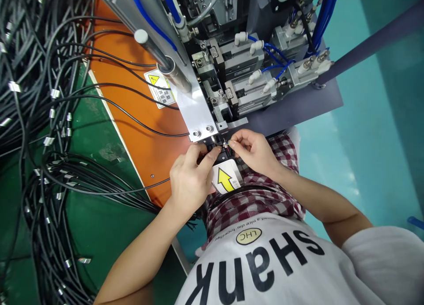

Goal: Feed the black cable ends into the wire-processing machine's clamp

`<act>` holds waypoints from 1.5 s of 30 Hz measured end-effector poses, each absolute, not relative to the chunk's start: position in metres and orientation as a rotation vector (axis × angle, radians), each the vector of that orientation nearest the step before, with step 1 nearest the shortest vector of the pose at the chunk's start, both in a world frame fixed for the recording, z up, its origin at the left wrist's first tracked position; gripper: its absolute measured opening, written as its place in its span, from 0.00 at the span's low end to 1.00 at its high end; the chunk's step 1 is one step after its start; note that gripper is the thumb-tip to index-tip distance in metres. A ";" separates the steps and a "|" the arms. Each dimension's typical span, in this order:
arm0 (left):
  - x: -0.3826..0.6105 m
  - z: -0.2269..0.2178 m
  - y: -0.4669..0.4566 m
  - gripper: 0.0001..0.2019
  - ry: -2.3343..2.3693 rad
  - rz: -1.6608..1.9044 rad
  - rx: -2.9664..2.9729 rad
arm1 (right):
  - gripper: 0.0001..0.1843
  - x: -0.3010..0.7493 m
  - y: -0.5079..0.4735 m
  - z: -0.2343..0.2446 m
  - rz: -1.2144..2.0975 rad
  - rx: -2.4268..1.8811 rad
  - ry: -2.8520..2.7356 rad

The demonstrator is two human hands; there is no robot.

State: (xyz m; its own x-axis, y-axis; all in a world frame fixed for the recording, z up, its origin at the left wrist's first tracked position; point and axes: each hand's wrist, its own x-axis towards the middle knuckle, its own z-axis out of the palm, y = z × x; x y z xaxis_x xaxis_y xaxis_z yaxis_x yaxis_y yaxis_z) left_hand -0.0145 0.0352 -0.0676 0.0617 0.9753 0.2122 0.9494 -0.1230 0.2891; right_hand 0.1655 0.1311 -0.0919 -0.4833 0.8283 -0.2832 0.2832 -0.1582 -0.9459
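Observation:
My left hand (pixel 190 177) is closed at the front of the machine, its thumb and forefinger pressed together near a small black fixture (pixel 223 155). A black cable (pixel 155 184) runs in from the left and goes under this hand, which appears to hold its end. Across from it, my right hand (pixel 255 154) pinches fine, coloured wires (pixel 225 144) between thumb and forefinger, just above the fixture. The tips of the wires are too small to make out clearly. A white label with a yellow arrow (pixel 225 179) lies just below the fixture, between my hands.
Pneumatic cylinders (pixel 251 93) with blue hoses (pixel 326 18) rise beyond my hands. A metal post (pixel 175 73) stands on a silver plate (pixel 198 115). Several cables cross the orange board (pixel 126 133); bundled black cables (pixel 43 186) cover the green mat (pixel 109 239) at left.

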 end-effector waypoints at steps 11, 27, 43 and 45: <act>-0.018 -0.070 0.032 0.18 2.015 0.551 2.195 | 0.10 0.154 0.125 -0.092 1.567 -1.242 -1.669; -0.020 -0.071 0.031 0.18 1.937 0.641 2.127 | 0.09 0.149 0.125 -0.086 1.452 -1.189 -1.707; -0.022 -0.063 0.037 0.15 1.888 0.569 2.262 | 0.11 0.169 0.122 -0.100 1.670 -1.257 -1.508; -0.022 -0.063 0.037 0.15 1.881 0.572 2.253 | 0.08 0.175 0.115 -0.101 1.365 -1.185 -1.677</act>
State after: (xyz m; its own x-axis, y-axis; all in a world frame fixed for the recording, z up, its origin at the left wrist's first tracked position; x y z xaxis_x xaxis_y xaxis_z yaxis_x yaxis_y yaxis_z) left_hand -0.0217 0.0369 -0.0632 0.1403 0.9714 0.1916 0.9135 -0.2016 0.3532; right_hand 0.1747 0.1151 -0.1015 -0.3690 0.9282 -0.0484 0.2359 0.0432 -0.9708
